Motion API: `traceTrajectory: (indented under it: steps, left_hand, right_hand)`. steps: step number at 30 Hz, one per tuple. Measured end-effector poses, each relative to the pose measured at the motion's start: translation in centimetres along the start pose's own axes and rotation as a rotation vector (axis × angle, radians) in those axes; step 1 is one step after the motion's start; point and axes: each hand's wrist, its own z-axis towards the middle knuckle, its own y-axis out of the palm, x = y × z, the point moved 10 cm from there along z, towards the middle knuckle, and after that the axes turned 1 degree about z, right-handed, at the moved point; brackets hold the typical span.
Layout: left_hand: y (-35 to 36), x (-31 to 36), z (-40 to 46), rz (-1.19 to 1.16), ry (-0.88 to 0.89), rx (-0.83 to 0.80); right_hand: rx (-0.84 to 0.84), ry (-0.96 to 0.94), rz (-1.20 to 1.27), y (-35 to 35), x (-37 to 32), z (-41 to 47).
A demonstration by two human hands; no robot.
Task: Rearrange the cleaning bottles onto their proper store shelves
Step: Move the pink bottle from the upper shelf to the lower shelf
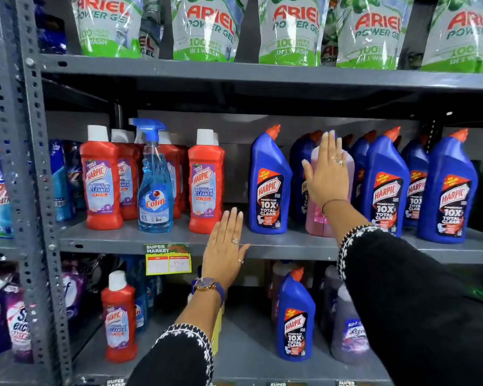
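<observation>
One pink bottle (331, 218) is sitting out of place on the middle shelf (290, 247), wedged into the row of blue Harpic bottles (269, 185), and that is the one I am going for. My right hand (325, 174) is lying flat against its front, fingers spread and straight, not closed on anything; the palm is covering most of the upper body, so I cannot tell what kind of cap it has. My left hand (225, 249) is hovering open in front of the shelf edge, fingers together and extended, holding nothing, just beside the gap between the red Harpic bottle (205, 182) and the blue row.

To do this well, I am judging that the right hand should wrap around the pink bottle's body rather than push on it, since a push would tip it back into the blue bottles crowded behind. The neighbours on both sides are standing very close, so I am planning to draw it straight forward, not sideways, and to bring the left hand under its base as it clears the shelf lip. The bottle looks full and smooth, so probably heavy and slippery. The lower shelf (248, 355) is holding pale purplish bottles (349, 335) at the right, a likely home for it, though I cannot be sure of that.
</observation>
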Motion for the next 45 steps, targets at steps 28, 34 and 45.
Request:
traceTrajectory:
  steps: [28, 34, 45]
  left_hand:
    - [5.4, -1.7, -3.4, -0.111, -0.063, -0.052]
    - [5.5, -2.0, -3.4, -0.109, -0.08, -0.06]
    - [4.8, -1.6, -3.2, -0.077, -0.078, -0.047]
  right_hand:
    - [0.141, 0.514, 0.169, 0.2, 6.6, 4.6]
    - [0.302, 0.598, 0.408, -2.8, 9.2, 2.5]
    - [0.442, 0.506, 1.082, -7.5, 5.2, -2.9]
